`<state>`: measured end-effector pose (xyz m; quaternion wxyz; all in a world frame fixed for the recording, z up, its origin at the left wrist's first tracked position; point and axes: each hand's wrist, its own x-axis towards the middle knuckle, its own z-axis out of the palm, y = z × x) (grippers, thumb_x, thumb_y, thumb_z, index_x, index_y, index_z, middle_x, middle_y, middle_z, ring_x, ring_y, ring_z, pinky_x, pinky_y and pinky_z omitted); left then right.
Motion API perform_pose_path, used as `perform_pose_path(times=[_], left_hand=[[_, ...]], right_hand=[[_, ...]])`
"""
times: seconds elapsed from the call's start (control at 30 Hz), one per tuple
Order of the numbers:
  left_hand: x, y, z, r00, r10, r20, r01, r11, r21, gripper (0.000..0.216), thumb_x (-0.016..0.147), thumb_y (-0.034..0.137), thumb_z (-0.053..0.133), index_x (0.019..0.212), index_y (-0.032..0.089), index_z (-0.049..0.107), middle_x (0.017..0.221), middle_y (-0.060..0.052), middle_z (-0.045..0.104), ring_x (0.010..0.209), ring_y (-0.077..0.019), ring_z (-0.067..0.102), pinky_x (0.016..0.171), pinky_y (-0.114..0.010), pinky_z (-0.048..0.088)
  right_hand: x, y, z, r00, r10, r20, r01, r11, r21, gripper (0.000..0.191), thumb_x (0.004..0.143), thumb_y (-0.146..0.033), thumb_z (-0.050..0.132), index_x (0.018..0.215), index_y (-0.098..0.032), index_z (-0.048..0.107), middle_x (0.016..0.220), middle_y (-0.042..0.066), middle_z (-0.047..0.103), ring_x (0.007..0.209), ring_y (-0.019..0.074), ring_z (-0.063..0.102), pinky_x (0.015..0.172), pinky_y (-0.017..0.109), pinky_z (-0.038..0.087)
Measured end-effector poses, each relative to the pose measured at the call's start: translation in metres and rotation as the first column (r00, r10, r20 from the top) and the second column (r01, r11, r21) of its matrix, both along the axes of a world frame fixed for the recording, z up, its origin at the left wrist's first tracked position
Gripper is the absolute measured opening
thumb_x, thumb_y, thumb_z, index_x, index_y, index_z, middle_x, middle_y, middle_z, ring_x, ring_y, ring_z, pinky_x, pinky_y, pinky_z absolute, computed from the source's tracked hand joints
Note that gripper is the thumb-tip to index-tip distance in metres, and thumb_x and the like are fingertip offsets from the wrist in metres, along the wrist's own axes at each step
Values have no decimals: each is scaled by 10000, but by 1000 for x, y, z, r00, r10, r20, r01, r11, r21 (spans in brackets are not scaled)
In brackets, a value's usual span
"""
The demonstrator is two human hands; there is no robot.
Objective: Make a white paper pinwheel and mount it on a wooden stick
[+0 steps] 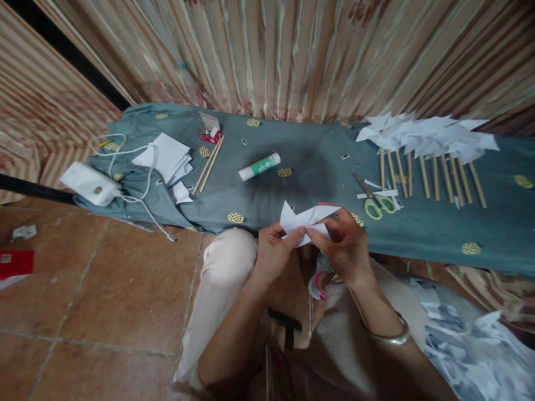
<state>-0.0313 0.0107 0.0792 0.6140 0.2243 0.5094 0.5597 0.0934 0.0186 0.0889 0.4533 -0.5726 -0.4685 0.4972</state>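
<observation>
Between my two hands is a white paper pinwheel (311,216), its blades partly folded in toward the middle. My left hand (273,250) pinches its left side, the thumb pressing near the centre. On the other side my right hand (345,239) grips the paper, its thumb also at the centre. A glue stick (259,166) with a green label lies on the cloth beyond my hands. Scissors (378,203) with light green handles rest to the right, among white paper strips. Farther right, several finished-looking pinwheels (430,136) on wooden sticks lie in a row.
Left on the cloth (225,184) are stacked paper sheets (165,156), two wooden sticks (209,164), an open red box (210,131) of small metal pieces, and a white power bank (90,182) with a cable. A plastic bag (480,345) of white paper stands at lower right. A curtain (271,55) hangs behind.
</observation>
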Motion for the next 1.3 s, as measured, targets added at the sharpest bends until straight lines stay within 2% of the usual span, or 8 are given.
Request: perform_pose_path(times=[0.27, 0.43, 0.73, 0.87, 1.0, 1.13, 1.23, 1.3], left_hand=[[-8, 3, 3, 1000, 2, 17, -2, 999, 33, 259, 549, 325, 878, 691, 143, 760, 663, -13, 720, 587, -102, 579, 644, -240, 478], [-15, 10, 12, 998, 46, 29, -48, 997, 54, 273, 626, 369, 850, 751, 142, 764, 720, -28, 736, 622, -105, 610, 661, -234, 482], [-5, 83, 55, 988, -22, 156, -14, 973, 229, 247, 507, 310, 886, 641, 167, 735, 633, 8, 703, 583, -90, 573, 627, -225, 451], [-1, 106, 47, 992, -50, 119, 19, 967, 253, 208, 525, 292, 861, 602, 168, 712, 581, 28, 664, 554, -81, 534, 605, -223, 417], [-2, 107, 27, 992, -64, 109, 44, 982, 182, 237, 500, 299, 860, 621, 155, 718, 626, 6, 686, 583, -96, 557, 627, -239, 426], [-5, 104, 13, 995, -74, 73, 63, 989, 135, 254, 504, 297, 855, 656, 141, 724, 652, -11, 695, 596, -112, 575, 643, -258, 438], [-8, 106, 11, 996, -71, 43, 64, 986, 156, 241, 520, 298, 852, 653, 144, 723, 632, -4, 684, 569, -104, 557, 626, -256, 435], [-11, 109, 13, 997, -70, 30, 63, 980, 186, 229, 533, 306, 851, 628, 149, 716, 594, 8, 664, 538, -92, 530, 600, -245, 422]], right_hand=[[1, 4, 10, 993, 26, -118, -22, 999, 30, 472, 688, -376, 795, 1081, -222, 584, 802, 15, 755, 720, 184, 701, 671, 306, 554], [7, 12, 8, 976, -87, -198, 101, 993, 62, 325, 787, -457, 716, 1010, -224, 671, 840, 43, 757, 770, 186, 700, 723, 328, 551], [-7, 32, -2, 922, -212, -324, 215, 976, -28, 287, 636, -452, 821, 819, -247, 739, 768, 15, 740, 687, 162, 639, 667, 313, 500], [-13, 37, -1, 911, -229, -342, 221, 973, -62, 333, 622, -468, 829, 840, -231, 744, 790, 31, 751, 692, 156, 633, 674, 310, 494], [-11, 49, 0, 848, -253, -466, 232, 967, -103, 386, 684, -599, 736, 807, -233, 736, 810, 37, 752, 700, 173, 643, 652, 314, 495], [-6, 66, 5, 833, -156, -531, 151, 987, -53, 536, 729, -745, 579, 827, -239, 726, 862, 57, 747, 834, 237, 675, 723, 365, 514], [-10, 79, 13, 872, -42, -488, 65, 997, 29, 412, 737, -637, 658, 825, -238, 712, 838, 52, 734, 872, 253, 665, 755, 374, 503], [-16, 88, 19, 883, -7, -469, 40, 997, 61, 281, 728, -520, 721, 759, -242, 692, 713, 19, 694, 742, 215, 639, 674, 340, 484]])
